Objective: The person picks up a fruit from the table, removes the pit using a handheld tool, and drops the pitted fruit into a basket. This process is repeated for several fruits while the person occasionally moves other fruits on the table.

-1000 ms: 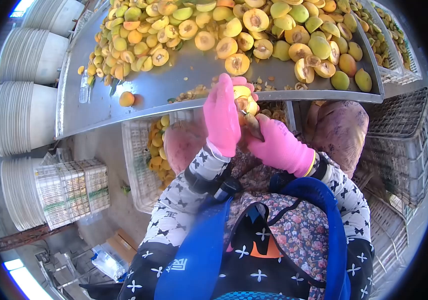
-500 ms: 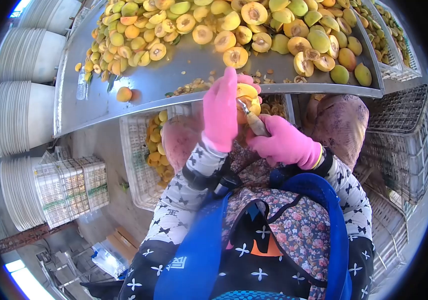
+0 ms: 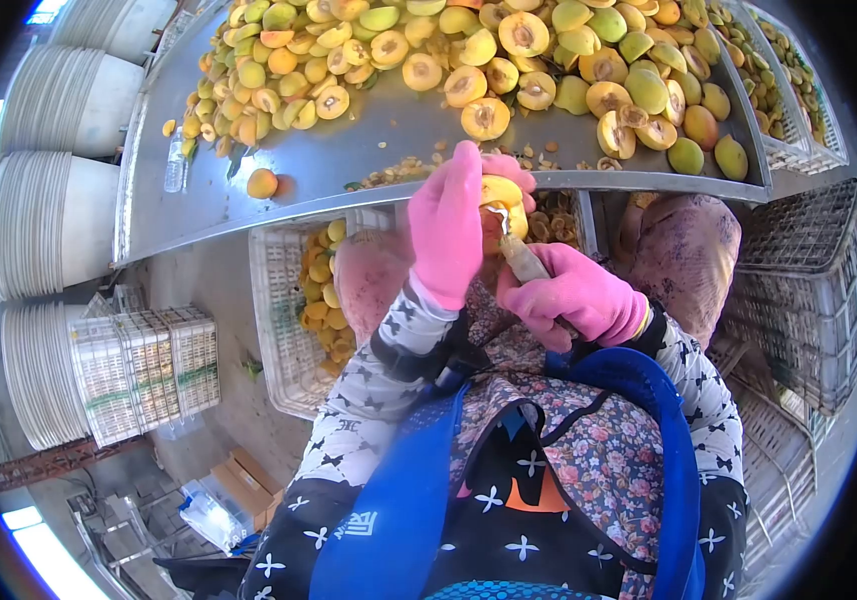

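While the pink-gloved left hand [image 3: 446,225] cups a round yellow fruit [image 3: 501,192], the right hand [image 3: 574,295] grips a slim tool [image 3: 521,258].

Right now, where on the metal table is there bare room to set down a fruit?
The table is bare between the lone fruit and the pits, and in the corner below the bottle. The fruit heap crowds the rest.
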Demonstrator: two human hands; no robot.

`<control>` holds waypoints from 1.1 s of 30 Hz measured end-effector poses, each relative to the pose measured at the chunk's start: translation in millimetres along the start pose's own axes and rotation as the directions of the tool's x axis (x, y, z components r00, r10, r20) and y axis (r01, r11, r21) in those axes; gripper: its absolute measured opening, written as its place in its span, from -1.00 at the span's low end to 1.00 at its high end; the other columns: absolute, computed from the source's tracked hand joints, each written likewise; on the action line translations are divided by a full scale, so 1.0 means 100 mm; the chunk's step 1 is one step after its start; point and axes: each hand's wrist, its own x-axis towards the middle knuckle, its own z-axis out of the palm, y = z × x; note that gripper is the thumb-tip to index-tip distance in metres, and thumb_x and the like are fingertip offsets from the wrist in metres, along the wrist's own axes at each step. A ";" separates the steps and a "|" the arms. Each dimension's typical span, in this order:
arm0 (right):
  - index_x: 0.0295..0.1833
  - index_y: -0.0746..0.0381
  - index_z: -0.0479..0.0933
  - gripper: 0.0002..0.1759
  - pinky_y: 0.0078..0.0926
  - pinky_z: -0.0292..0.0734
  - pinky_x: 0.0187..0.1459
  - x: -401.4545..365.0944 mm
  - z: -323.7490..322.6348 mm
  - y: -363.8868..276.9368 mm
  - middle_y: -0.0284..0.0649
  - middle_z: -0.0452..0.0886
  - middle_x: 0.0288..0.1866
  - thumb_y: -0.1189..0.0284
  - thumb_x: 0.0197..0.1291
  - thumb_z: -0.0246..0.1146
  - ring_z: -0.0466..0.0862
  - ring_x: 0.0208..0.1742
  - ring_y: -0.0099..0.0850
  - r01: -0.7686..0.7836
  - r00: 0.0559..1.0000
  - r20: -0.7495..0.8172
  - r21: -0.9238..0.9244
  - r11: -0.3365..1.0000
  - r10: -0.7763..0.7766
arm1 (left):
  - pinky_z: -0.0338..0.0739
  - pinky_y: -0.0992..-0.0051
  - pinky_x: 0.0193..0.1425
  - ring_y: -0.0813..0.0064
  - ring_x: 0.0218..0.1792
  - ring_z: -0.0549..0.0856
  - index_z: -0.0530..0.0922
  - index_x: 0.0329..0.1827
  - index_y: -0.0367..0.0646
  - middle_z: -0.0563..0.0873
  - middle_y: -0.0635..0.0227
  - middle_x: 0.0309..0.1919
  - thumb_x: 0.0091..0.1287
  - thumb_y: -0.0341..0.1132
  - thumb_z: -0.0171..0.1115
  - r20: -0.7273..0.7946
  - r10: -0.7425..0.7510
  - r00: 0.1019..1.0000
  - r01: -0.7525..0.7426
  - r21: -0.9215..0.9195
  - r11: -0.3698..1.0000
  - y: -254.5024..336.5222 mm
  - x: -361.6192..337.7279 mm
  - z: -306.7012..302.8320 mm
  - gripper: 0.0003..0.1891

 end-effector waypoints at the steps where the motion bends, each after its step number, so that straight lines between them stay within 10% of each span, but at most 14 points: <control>1: -0.23 0.33 0.52 -0.84 -0.56 0.33 -0.61 0.01 0.01 0.00 -0.33 0.48 -0.59 0.46 0.14 0.27 0.48 -0.68 -0.53 0.012 0.999 -0.035 -0.061 0.998 -0.014 | 0.68 0.47 -0.26 0.38 -0.35 0.76 0.62 -0.05 -0.32 0.78 0.15 -0.28 0.64 -0.06 -0.13 0.048 -0.003 0.999 0.001 0.046 0.999 0.00 0.01 -0.02 -0.52; 9: -0.25 0.34 0.51 -0.82 -0.59 0.30 -0.63 0.03 0.01 0.04 -0.32 0.49 -0.64 0.43 0.16 0.27 0.44 -0.73 -0.54 -0.007 1.000 -0.013 -0.163 0.987 0.005 | 0.69 0.46 -0.24 0.32 -0.37 0.76 0.63 -0.13 -0.35 0.77 0.10 -0.28 0.62 0.04 -0.14 0.169 -0.211 0.963 0.207 0.040 0.977 0.10 -0.01 -0.10 -0.43; 12: -0.15 0.31 0.53 -0.81 -0.61 0.30 -0.62 0.04 -0.04 0.09 -0.35 0.53 -0.51 0.42 0.20 0.28 0.47 -0.65 -0.60 -0.097 0.980 0.181 0.107 0.990 0.077 | 0.67 0.46 -0.28 0.38 -0.42 0.75 0.66 -0.25 -0.35 0.76 0.15 -0.37 0.61 0.02 -0.09 0.232 -0.118 0.965 0.121 0.004 0.993 0.11 -0.02 -0.14 -0.43; 16: -0.10 0.31 0.54 -0.77 -0.65 0.29 -0.63 0.09 0.26 0.12 -0.37 0.54 -0.50 0.43 0.18 0.32 0.46 -0.65 -0.65 -0.161 0.917 0.348 -0.131 0.978 0.197 | 0.71 0.42 -0.26 0.35 -0.40 0.77 0.65 -0.22 -0.33 0.77 0.12 -0.32 0.60 0.07 -0.10 0.174 -0.153 0.973 0.155 0.001 0.988 0.17 -0.04 -0.12 -0.41; 19: -0.11 0.26 0.55 -0.73 -0.61 0.34 -0.57 -0.03 0.04 0.07 -0.38 0.55 -0.48 0.30 0.23 0.37 0.50 -0.60 -0.65 -0.111 0.983 0.118 -0.238 0.965 0.142 | 0.72 0.40 -0.17 0.34 -0.24 0.78 0.65 -0.14 -0.28 0.77 0.05 -0.19 0.61 0.05 -0.16 -0.004 -0.155 0.988 0.155 -0.063 0.986 0.43 -0.15 -0.66 -0.44; 20: -0.13 0.27 0.54 -0.72 -0.53 0.39 -0.55 -0.06 -0.04 0.09 -0.33 0.57 -0.48 0.28 0.23 0.36 0.53 -0.59 -0.56 -0.131 0.987 0.041 -0.366 0.921 0.156 | 0.70 0.43 -0.10 0.33 -0.16 0.78 0.65 -0.09 -0.27 0.77 0.06 -0.16 0.60 0.00 -0.07 0.237 0.107 0.966 -0.160 0.218 0.963 0.48 -0.16 -1.15 -0.52; 21: -0.15 0.28 0.53 -0.70 -0.44 0.43 -0.53 -0.10 -0.12 0.15 -0.28 0.58 -0.48 0.27 0.24 0.35 0.57 -0.58 -0.48 -0.159 0.987 -0.046 -0.482 0.862 0.157 | 0.66 0.47 0.01 0.32 -0.10 0.78 0.66 -0.01 -0.26 0.77 0.12 -0.13 0.56 -0.13 0.07 0.262 0.217 0.940 -0.332 0.850 0.410 0.83 -0.39 -1.25 -0.65; 22: -0.17 0.29 0.51 -0.69 -0.36 0.47 -0.50 -0.11 -0.20 0.20 -0.23 0.60 -0.48 0.25 0.24 0.34 0.61 -0.56 -0.40 -0.195 0.980 -0.135 -0.584 0.788 0.143 | 0.64 0.46 0.09 0.34 -0.02 0.76 0.66 0.08 -0.24 0.78 0.19 -0.12 0.45 -0.26 0.22 0.272 0.220 0.937 -0.325 0.908 0.263 0.94 -0.44 -1.49 -0.72; 25: -0.21 0.32 0.48 -0.65 -0.13 0.54 -0.34 -0.02 -0.35 0.26 -0.04 0.63 -0.43 0.22 0.20 0.31 0.69 -0.42 -0.09 -0.130 0.954 -0.245 -0.857 0.498 -0.171 | 0.61 0.44 0.16 0.37 0.04 0.74 0.64 0.16 -0.21 0.78 0.22 -0.09 0.40 -0.29 0.25 -0.283 0.271 0.920 -0.094 0.512 0.854 0.84 -0.30 -1.61 -0.68; 26: -0.21 0.32 0.48 -0.68 -0.06 0.54 -0.23 -0.02 -0.35 0.21 0.09 0.63 -0.37 0.25 0.17 0.29 0.68 -0.27 0.04 -0.209 0.929 -0.336 -0.822 0.530 -0.154 | 0.58 0.43 0.21 0.37 0.05 0.74 0.62 0.21 -0.24 0.77 0.19 -0.03 0.45 -0.21 0.22 -0.108 0.338 0.935 -0.169 0.703 0.691 0.78 -0.19 -1.55 -0.63; 28: -0.14 0.34 0.50 -0.64 -0.18 0.57 -0.34 0.06 -0.57 0.30 0.04 0.63 -0.43 0.25 0.20 0.31 0.70 -0.42 -0.11 -0.054 0.902 -0.190 -0.941 0.335 -0.387 | 0.59 0.43 0.19 0.39 0.03 0.74 0.60 0.24 -0.26 0.76 0.16 0.00 0.45 -0.14 0.23 -0.020 0.171 0.985 -0.129 0.574 0.808 0.50 0.21 -1.39 -0.57; 31: -0.09 0.36 0.50 -0.62 -0.25 0.58 -0.37 0.02 -0.71 0.17 0.06 0.64 -0.41 0.25 0.19 0.31 0.72 -0.44 -0.12 -0.052 0.861 -0.169 -0.967 0.248 -0.479 | 0.60 0.46 0.13 0.36 -0.03 0.75 0.55 0.29 -0.27 0.76 0.08 -0.02 0.30 -0.05 0.36 -0.089 0.059 0.994 0.024 0.725 0.688 0.11 0.85 -0.81 -0.41; 33: -0.08 0.36 0.51 -0.61 -0.25 0.58 -0.35 -0.05 -0.65 0.04 0.06 0.63 -0.40 0.24 0.19 0.31 0.72 -0.42 -0.11 -0.293 0.830 -0.499 -0.770 0.567 -0.249 | 0.60 0.43 0.10 0.28 -0.04 0.74 0.51 0.33 -0.27 0.74 0.02 -0.01 0.22 -0.04 0.42 -0.102 -0.031 0.994 0.096 0.728 0.679 0.06 0.98 -0.33 -0.32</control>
